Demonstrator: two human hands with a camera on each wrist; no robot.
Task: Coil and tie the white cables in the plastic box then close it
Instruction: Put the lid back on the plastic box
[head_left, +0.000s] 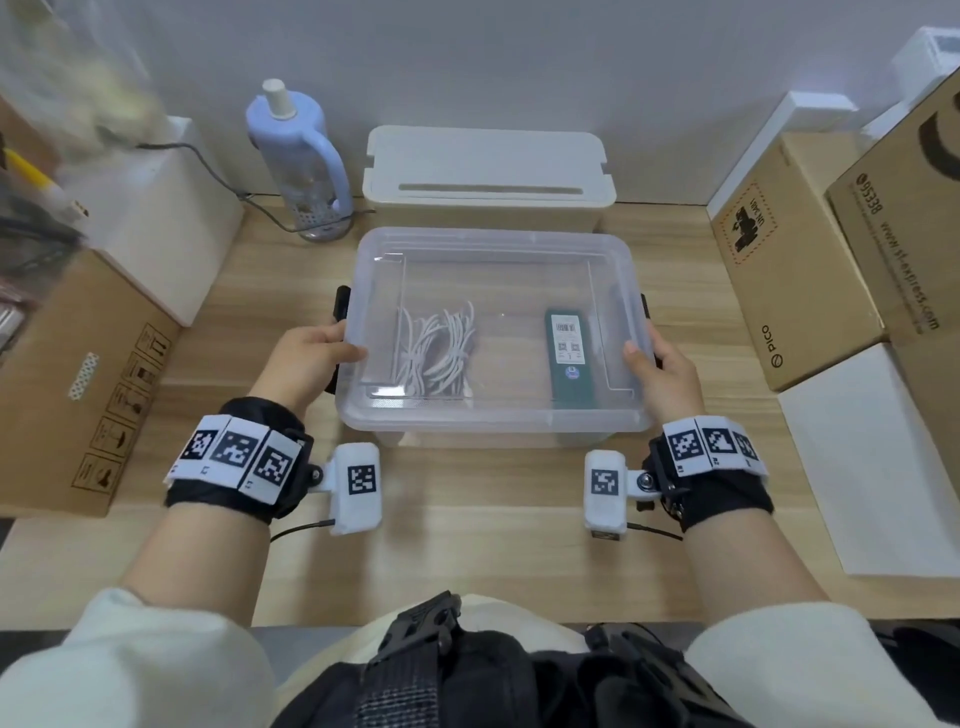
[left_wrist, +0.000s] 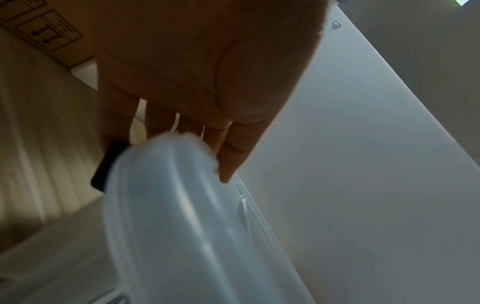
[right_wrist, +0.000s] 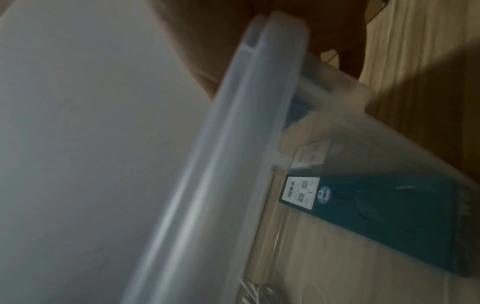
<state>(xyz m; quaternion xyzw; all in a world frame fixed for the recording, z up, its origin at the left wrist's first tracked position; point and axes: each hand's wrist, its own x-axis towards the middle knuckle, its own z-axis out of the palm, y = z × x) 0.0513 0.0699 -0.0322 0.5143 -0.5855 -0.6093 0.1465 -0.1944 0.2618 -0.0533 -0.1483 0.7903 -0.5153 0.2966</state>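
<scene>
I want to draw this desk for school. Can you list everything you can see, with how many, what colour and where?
plastic box: one, clear, middle of the table
lid: one, clear, on top of the box, held at both ends
white cables: one bundle, white, inside the box, left part
flat pack: one, dark green with a white label, inside the box, right part
storage bin: one, cream, behind the box
bottle: one, pale blue, back left
cardboard boxes: several, brown, both sides
table: one, light wood
left hand: holds the lid's left end
right hand: holds the lid's right end
</scene>
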